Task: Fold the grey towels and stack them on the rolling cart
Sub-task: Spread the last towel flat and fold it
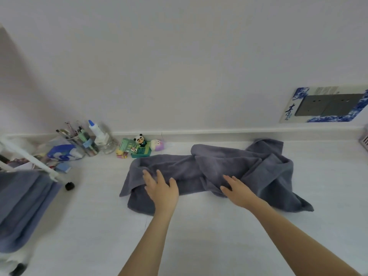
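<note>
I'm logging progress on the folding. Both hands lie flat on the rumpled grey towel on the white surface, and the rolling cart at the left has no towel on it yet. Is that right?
Not quite. In the head view the rolling cart already holds a grey towel, draped over it. The rest stands: left hand and right hand lie flat on the rumpled grey towel on the white surface.

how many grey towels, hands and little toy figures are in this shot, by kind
grey towels: 2, one crumpled on the floor under both hands, one draped on the cart
hands: 2, left hand and right hand
toy figures: 3, panda, yellow figure, purple-white plush
total: 7
</note>
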Tool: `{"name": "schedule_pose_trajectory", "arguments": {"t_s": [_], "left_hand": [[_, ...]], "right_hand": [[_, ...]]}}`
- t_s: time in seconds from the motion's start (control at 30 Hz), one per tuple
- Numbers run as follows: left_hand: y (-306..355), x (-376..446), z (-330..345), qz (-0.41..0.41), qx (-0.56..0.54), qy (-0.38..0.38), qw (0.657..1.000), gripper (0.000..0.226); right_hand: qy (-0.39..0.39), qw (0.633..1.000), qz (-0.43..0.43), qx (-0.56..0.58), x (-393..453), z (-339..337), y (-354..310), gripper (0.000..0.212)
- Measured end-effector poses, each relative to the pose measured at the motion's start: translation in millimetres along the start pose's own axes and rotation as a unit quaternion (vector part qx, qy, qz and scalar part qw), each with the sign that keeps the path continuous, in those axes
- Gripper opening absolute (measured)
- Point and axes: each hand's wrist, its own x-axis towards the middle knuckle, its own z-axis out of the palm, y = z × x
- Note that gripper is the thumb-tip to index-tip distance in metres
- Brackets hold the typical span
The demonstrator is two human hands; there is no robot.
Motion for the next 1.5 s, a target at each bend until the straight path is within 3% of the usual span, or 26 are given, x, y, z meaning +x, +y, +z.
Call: {"name": "schedule_pose_trajectory", "arguments": {"t_s": [0.13, 0.23, 0.33, 0.4, 0.47, 0.57, 0.67, 0.73, 0.8, 0.93, 1.03, 1.1, 1.17, 1.23, 1.3, 1.4, 1.5], "left_hand": [[15.4, -8.5, 33.3, 0.023, -0.064, -0.118, 0.991, 0.055], [20.0, -13.9, 58.2, 0.046, -0.11, -0.206, 0.971, 0.053], [11.4, -18.6, 79.2, 0.095, -0.005, -0.267, 0.959, 0.054], [-1.9, -17.7, 79.4, 0.158, 0.137, -0.233, 0.95, 0.052], [-6.5, -18.9, 70.4, 0.229, 0.263, -0.165, 0.923, 0.047], [-6.1, -22.1, 54.6, 0.229, 0.319, -0.134, 0.91, 0.056], [-14.0, -23.9, 50.8, 0.255, 0.268, -0.072, 0.926, 0.043], [-20.9, -27.9, 56.1, 0.268, 0.189, -0.152, 0.932, 0.037], [-22.9, -32.7, 61.2, 0.257, 0.212, -0.225, 0.916, 0.049], [-10.7, -38.2, 56.2, 0.3, 0.318, -0.124, 0.891, 0.054], [-2.9, -40.9, 60.4, 0.352, 0.182, -0.046, 0.917, 0.031], [5.6, -43.4, 67.9, 0.386, 0.105, -0.025, 0.916, 0.026], [17.6, -46.1, 78.2, 0.425, 0.096, -0.074, 0.897, 0.041], [32.8, -50.1, 89.6, 0.447, 0.141, -0.166, 0.868, 0.054], [48.3, -55.0, 105.7, 0.429, 0.178, -0.249, 0.85, 0.057], [65.0, -65.5, 125.5, 0.39, 0.229, -0.293, 0.842, 0.058], [85.3, -82.3, 142.1, 0.415, 0.209, -0.28, 0.84, 0.053]], "right_hand": [[-0.05, 0.997, 0.036, -0.036, 5.4, 22.1, 23.5, 0.055], [-0.004, 0.997, 0.019, -0.072, -1.8, 29.1, 30.2, 0.049], [0.075, 0.981, 0.008, -0.181, -22.1, 26.3, 25.0, 0.043], [0.09, 0.963, -0.005, -0.253, -37.6, 23.3, 15.2, 0.043], [0.055, 0.953, 0.013, -0.299, -45.4, 18.2, 9.6, 0.046], [0.046, 0.961, 0.074, -0.262, -41.2, 10.6, 6.6, 0.056], [0.117, 0.964, 0.012, -0.238, -29.9, 13.8, 20.9, 0.053], [0.084, 0.975, 0.021, -0.203, -27.8, 22.0, 31.6, 0.048], [0.043, 0.972, 0.063, -0.221, -31.3, 31.8, 36.6, 0.055], [0.087, 0.956, 0.108, -0.258, -46.1, 31.8, 40.5, 0.054], [0.145, 0.957, 0.11, -0.227, -52.9, 23.0, 53.1, 0.052], [0.211, 0.949, 0.078, -0.219, -54.8, 21.6, 63.5, 0.051], [0.211, 0.956, 0.066, -0.195, -55.9, 18.9, 76.8, 0.054], [0.146, 0.969, 0.13, -0.154, -61.4, 13.6, 93.6, 0.058], [0.119, 0.958, 0.213, -0.151, -72.5, 10.6, 115.6, 0.064], [0.139, 0.939, 0.264, -0.174, -93.8, 2.3, 132.1, 0.065], [0.222, 0.927, 0.254, -0.165, -105.5, -11.5, 149.3, 0.054]]}}
